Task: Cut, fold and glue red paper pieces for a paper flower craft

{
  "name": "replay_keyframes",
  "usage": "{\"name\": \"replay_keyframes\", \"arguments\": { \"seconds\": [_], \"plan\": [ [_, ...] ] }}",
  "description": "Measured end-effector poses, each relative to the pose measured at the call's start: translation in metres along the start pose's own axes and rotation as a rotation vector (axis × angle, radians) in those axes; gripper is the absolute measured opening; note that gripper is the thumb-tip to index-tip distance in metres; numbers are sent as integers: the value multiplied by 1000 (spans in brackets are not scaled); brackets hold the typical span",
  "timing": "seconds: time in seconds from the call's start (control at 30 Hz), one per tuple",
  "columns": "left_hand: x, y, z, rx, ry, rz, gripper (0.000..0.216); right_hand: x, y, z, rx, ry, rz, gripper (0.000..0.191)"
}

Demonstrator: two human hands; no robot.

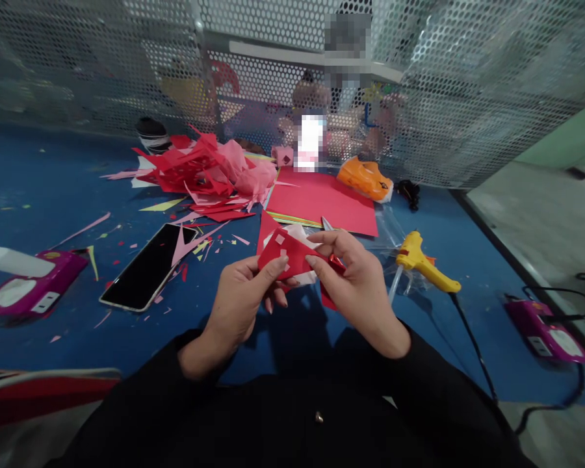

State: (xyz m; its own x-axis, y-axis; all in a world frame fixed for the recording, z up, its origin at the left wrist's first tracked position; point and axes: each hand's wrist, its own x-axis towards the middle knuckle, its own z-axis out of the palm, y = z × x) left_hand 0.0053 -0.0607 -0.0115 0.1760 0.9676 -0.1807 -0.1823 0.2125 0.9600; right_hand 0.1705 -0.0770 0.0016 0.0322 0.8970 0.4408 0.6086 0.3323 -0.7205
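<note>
My left hand (238, 299) pinches the lower left corner of a folded red paper (285, 255) with small cut-out holes. My right hand (353, 279) is closed round red-handled scissors (335, 261), whose blade tip pokes out above the fingers, and its fingers also rest on the paper's right edge. White paper shows behind the red piece. Both hands hover over the blue table (53, 188), close to my body.
A black phone (149, 265) lies left of my hands. Behind are a heap of red and pink scraps (199, 172), a red sheet stack (322, 201) and an orange object (365, 179). A yellow glue gun (426, 261) lies right. Magenta devices (546, 328) sit at both sides.
</note>
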Motion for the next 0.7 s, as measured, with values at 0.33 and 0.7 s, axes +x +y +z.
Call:
{"name": "replay_keyframes", "arguments": {
  "seconds": [0.33, 0.7],
  "plan": [
    [0, 0, 0, 24, 11, 24, 25, -1, 1, 1, -21, 30, -34, 17],
    [8, 5, -3, -194, 274, 92, 20, -5, 15, -14, 153, 445, 67, 25]
  ]
}}
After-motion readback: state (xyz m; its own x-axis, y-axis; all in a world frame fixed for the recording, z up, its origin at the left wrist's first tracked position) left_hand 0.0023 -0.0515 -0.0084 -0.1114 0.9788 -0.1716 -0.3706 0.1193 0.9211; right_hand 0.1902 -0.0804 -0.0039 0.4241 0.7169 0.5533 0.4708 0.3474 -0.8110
